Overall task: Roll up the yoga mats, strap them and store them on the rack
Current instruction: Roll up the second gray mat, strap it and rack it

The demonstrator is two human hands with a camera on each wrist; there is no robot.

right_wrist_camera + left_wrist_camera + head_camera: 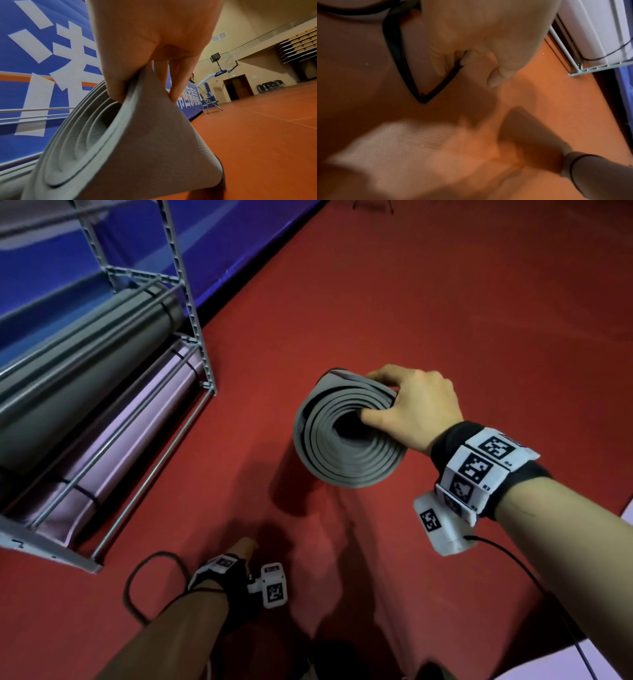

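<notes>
Rolled grey foam yoga mat (346, 436) stands on end on the red floor (445, 302), beside the grey metal rack (191, 313). Right hand (407, 409): grip pinches the roll's outer layers, thumb inside. Left hand (481, 44): grip curled on a thin black strap (397, 54). Step in hand looks like strapping or carrying over; one band already visible low on the roll. Next: loop strap if needed, then lay it on the rack.

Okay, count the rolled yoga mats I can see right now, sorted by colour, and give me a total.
Grey rolled yoga mats: 2, one pinched at its end by the right hand, grey mat in hand, and one grey mat on the rack.
Lilac rolled yoga mats: 1, lilac mat on the rack.
Total: 3
</notes>
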